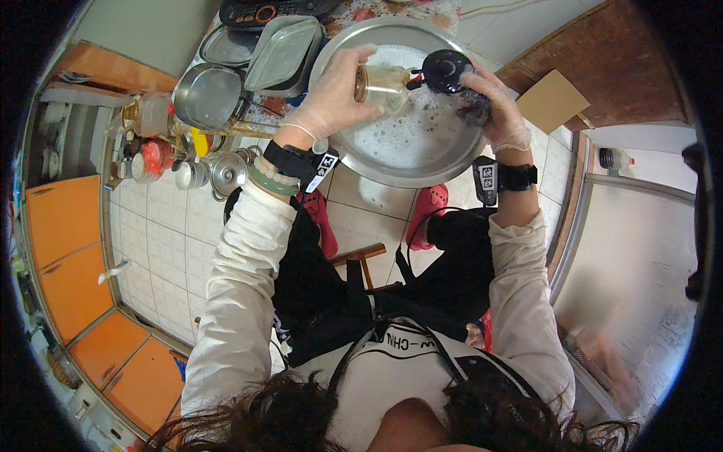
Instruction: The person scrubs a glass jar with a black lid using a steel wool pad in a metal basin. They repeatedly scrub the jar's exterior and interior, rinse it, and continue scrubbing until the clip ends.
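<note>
A large round metal basin (395, 175) of sudsy water (390, 135) stands before me. Above the suds my left hand (339, 93), in a clear disposable glove, grips a glass jar (387, 87) lying sideways, its base towards the palm. My right hand (497, 104), gloved alike, holds a round glossy black lid (446, 70) and, beneath it, a dark mesh scrubber (475, 107). Black and red clasp parts (416, 79) lie between the jar's mouth and the lid; whether they join the two, I cannot tell.
Left of the basin, rectangular metal trays (282, 53) and an oval metal container (208, 95) rest on a patterned cloth. Pots and bowls, one a lidded steel pot (229, 174), stand on the tiled floor. Brown cardboard (552, 101) leans at right. A wooden stool part (358, 254) shows between my legs.
</note>
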Motion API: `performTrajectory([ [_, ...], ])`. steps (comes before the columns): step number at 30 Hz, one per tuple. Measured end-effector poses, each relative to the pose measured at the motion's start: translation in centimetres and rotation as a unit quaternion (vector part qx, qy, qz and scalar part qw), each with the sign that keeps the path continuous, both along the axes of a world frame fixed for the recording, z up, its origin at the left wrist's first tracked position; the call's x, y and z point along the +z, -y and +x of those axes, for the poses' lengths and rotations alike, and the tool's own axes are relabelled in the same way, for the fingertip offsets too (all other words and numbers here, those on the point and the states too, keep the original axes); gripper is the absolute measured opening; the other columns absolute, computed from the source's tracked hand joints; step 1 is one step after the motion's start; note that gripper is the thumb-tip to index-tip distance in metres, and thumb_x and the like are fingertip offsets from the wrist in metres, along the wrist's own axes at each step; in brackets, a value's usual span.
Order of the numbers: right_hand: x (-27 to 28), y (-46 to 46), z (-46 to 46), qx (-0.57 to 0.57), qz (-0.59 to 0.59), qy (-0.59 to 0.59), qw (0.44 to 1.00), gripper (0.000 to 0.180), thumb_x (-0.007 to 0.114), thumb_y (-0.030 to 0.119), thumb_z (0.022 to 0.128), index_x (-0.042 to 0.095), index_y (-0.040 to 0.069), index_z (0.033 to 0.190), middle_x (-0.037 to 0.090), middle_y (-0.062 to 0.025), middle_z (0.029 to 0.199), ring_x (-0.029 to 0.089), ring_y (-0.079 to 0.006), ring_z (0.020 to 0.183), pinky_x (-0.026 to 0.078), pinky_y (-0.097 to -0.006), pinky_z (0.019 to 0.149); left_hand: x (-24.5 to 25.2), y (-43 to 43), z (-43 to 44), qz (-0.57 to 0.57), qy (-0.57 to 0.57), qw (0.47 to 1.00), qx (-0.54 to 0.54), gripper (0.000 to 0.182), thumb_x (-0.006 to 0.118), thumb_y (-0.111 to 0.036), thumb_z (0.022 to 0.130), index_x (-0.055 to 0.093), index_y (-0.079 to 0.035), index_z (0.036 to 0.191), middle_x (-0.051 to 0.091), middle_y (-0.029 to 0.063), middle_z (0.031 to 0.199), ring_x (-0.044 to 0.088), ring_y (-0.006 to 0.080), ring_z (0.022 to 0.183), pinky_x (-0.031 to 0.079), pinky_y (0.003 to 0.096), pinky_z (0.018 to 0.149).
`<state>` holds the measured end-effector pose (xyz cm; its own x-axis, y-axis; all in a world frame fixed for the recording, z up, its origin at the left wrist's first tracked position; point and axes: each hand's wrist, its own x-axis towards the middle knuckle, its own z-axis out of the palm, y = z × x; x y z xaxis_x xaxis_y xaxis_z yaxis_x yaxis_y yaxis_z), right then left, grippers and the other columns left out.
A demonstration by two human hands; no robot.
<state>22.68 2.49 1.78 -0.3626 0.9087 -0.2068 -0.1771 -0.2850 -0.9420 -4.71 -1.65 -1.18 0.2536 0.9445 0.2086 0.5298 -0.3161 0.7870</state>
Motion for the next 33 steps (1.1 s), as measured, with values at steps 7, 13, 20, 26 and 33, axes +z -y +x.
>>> performTrajectory([
  [7, 0.3, -0.2, 0.0, 0.006, 0.024, -0.057, 0.998, 0.059, 0.062, 0.022, 0.082, 0.047, 0.001, 0.134, 0.061, -0.0069, 0.116, 0.060, -0.0138, 0.097, 0.048, -0.0245, 0.080, -0.3, -0.6, 0.3, 0.019, 0.064, 0.997, 0.031, 0.089, 0.082, -0.009, 0.062, 0.033, -0.004, 0.136, 0.044, 0.0150, 0.128, 0.046, 0.0264, 0.120, 0.036, 0.0348, 0.105],
  [13, 1.1, 0.5, -0.5, -0.005, 0.063, -0.065, 0.996, 0.055, 0.062, 0.020, 0.079, 0.050, 0.000, 0.129, 0.062, -0.0069, 0.113, 0.058, -0.0144, 0.099, 0.044, -0.0260, 0.088, -0.8, -0.9, 0.2, 0.053, 0.026, 0.997, 0.044, 0.081, 0.080, -0.013, 0.066, 0.037, -0.002, 0.134, 0.045, 0.0148, 0.128, 0.047, 0.0264, 0.119, 0.037, 0.0353, 0.104],
  [20, 2.3, 1.8, -1.5, 0.069, 0.193, 0.158, 0.966, 0.039, 0.069, 0.004, 0.076, 0.063, 0.006, 0.115, 0.062, -0.0033, 0.108, 0.055, -0.0110, 0.098, 0.042, -0.0258, 0.090, -2.7, -1.5, 0.8, 0.004, 0.107, 0.991, 0.080, 0.061, 0.067, -0.025, 0.081, 0.042, -0.001, 0.130, 0.051, 0.0169, 0.120, 0.052, 0.0292, 0.110, 0.041, 0.0366, 0.096],
  [26, 2.3, 2.9, -4.3, 0.207, 0.306, 0.181, 0.912, 0.041, 0.066, -0.006, 0.074, 0.068, 0.009, 0.112, 0.064, -0.0034, 0.102, 0.059, -0.0157, 0.094, 0.046, -0.0290, 0.086, -1.7, -0.7, 1.1, -0.270, 0.405, 0.868, 0.099, 0.047, 0.054, -0.032, 0.092, 0.045, -0.005, 0.130, 0.053, 0.0077, 0.121, 0.052, 0.0167, 0.110, 0.042, 0.0315, 0.092],
  [33, 1.9, 4.2, -5.8, 0.233, 0.466, 0.277, 0.808, 0.040, 0.063, -0.001, 0.071, 0.070, 0.019, 0.105, 0.063, -0.0028, 0.093, 0.060, -0.0239, 0.091, 0.050, -0.0337, 0.078, -1.9, -0.5, 1.6, -0.290, 0.445, 0.842, 0.092, 0.034, 0.061, -0.024, 0.088, 0.055, -0.002, 0.114, 0.060, 0.0036, 0.104, 0.056, 0.0120, 0.095, 0.044, 0.0264, 0.083],
])
